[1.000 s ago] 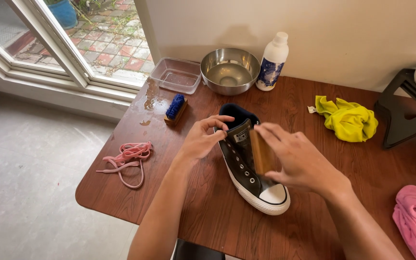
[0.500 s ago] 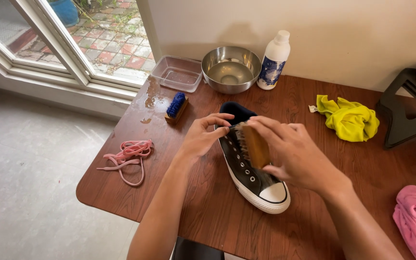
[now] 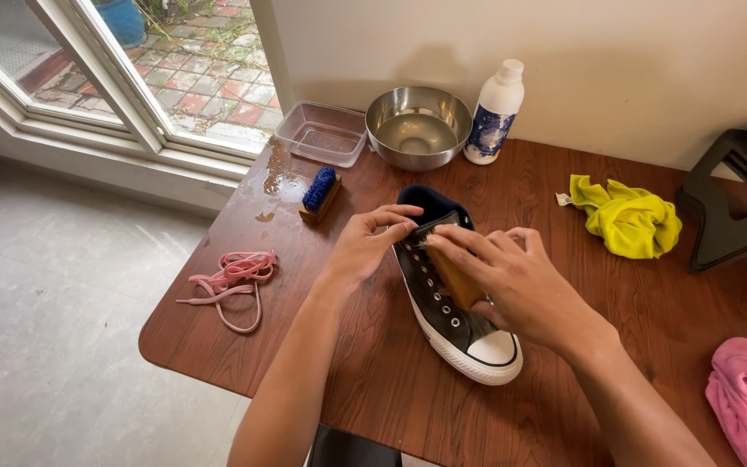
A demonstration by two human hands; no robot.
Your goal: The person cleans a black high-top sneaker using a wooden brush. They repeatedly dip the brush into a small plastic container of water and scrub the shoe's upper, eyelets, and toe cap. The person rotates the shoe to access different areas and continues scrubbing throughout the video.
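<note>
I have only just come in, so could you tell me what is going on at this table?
A person is working on a black high-top sneaker that lies unlaced on the wooden table. The left hand steadies its collar, while the right hand presses a brown brush against the tongue. Pink laces lie to the left. A blue brush, a clear tub, a steel bowl and a white bottle stand behind.

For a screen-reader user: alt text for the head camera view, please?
Left hand steadies a black high-top sneaker on a wooden table while the right hand presses a brown brush on its tongue. Pink laces lie left.
</note>
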